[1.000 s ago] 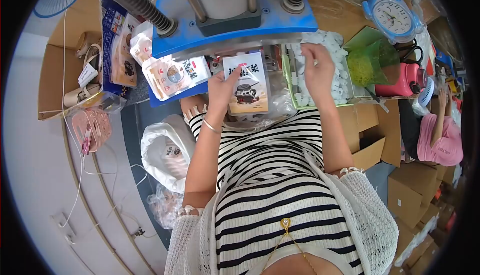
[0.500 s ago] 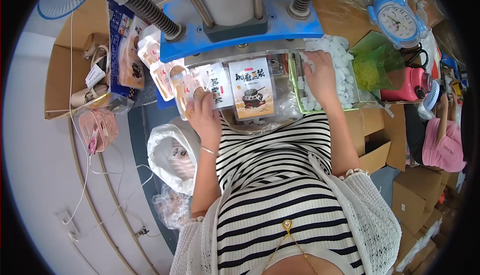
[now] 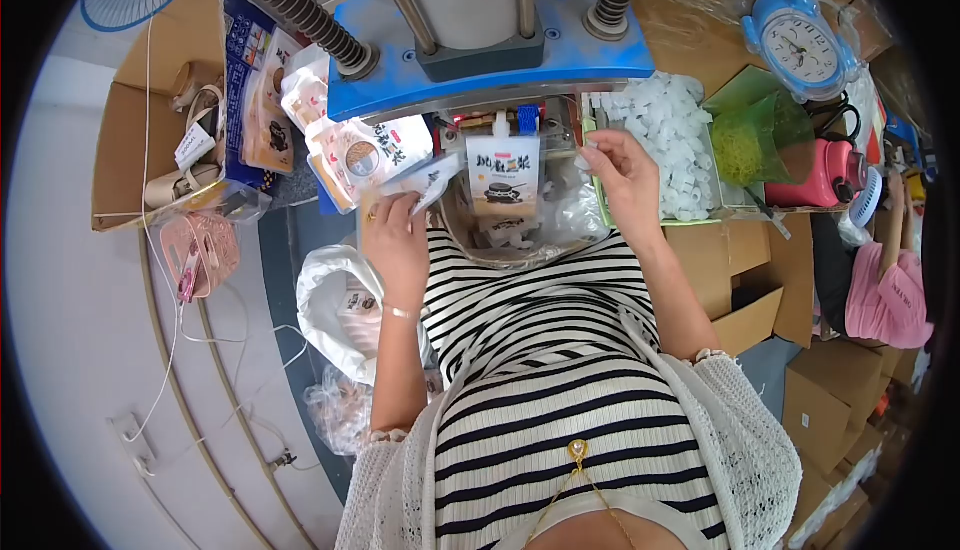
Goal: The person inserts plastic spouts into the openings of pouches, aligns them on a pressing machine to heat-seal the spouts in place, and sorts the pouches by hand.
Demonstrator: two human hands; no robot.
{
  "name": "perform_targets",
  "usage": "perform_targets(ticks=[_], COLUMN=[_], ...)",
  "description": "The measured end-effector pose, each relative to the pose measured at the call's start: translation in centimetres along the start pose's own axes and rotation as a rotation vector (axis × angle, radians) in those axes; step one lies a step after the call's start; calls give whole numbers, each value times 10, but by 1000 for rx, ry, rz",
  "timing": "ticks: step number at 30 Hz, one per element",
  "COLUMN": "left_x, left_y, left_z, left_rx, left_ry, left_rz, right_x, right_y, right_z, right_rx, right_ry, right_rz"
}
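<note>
My left hand (image 3: 397, 240) grips a printed pouch (image 3: 430, 178), tilted, beside the pile of pouches (image 3: 365, 158) at the left of the press. Another pouch (image 3: 503, 182) hangs upright under the blue press plate (image 3: 490, 80), with a white spout at its top. My right hand (image 3: 627, 182) pinches a small white piece (image 3: 588, 150), partly hidden by the fingers, at the left edge of the box of white spouts (image 3: 672, 140). Below the hanging pouch is a clear plastic-lined container (image 3: 540, 240).
A white bag (image 3: 335, 300) stands low at the left, near a cardboard box (image 3: 125, 150). To the right are a blue clock (image 3: 800, 48), a green bin (image 3: 760, 140), a pink bottle (image 3: 820, 175) and open cartons (image 3: 720, 280). Another person (image 3: 890, 290) is at the far right.
The pouch under the press now hangs lower with a spout showing. My left hand went from it to the pile and took a pouch. My right hand moved from among the spouts to their box's left edge.
</note>
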State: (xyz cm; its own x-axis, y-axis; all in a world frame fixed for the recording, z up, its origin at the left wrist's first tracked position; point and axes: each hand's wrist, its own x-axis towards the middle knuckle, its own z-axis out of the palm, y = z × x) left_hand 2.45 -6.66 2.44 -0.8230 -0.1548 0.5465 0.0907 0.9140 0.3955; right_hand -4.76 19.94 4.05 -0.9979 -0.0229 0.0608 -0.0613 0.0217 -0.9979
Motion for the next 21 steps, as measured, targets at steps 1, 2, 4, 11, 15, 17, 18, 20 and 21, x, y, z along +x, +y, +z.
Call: perform_targets(ticks=[1,2,4,11,15,17,18,20,21], left_x=[2,2,7,-2,-8,-7,-5,9,14], left_y=[18,33,60,76,66,57,53,45,43], left_z=[-11,-18,-18,27,44,48,52,61,64], left_rx=[-75,-151,-326,-791,-1140,-1126,-1127,-1116,-1109], left_ry=[-40,-83,-162,-516,-483,-519,-528,-410,-346], left_rz=[-90,-186,-264,-630,-782,-731,-731,-766,-784], right_x=[-3,-7,-5,19,11,13,13,20,23], right_y=[-1,-3,-26,-14,5,4,4,2,1], right_z=[3,6,16,35,42,29,21,1,-8], right_rx=[29,55,27,-272,-111,-389,-528,-601,-668], right_ry=[-13,-28,-66,-263,-92,-56,-39,38,112], right_rz=[-13,-21,-78,-231,-9,-171,-250,-340,-436])
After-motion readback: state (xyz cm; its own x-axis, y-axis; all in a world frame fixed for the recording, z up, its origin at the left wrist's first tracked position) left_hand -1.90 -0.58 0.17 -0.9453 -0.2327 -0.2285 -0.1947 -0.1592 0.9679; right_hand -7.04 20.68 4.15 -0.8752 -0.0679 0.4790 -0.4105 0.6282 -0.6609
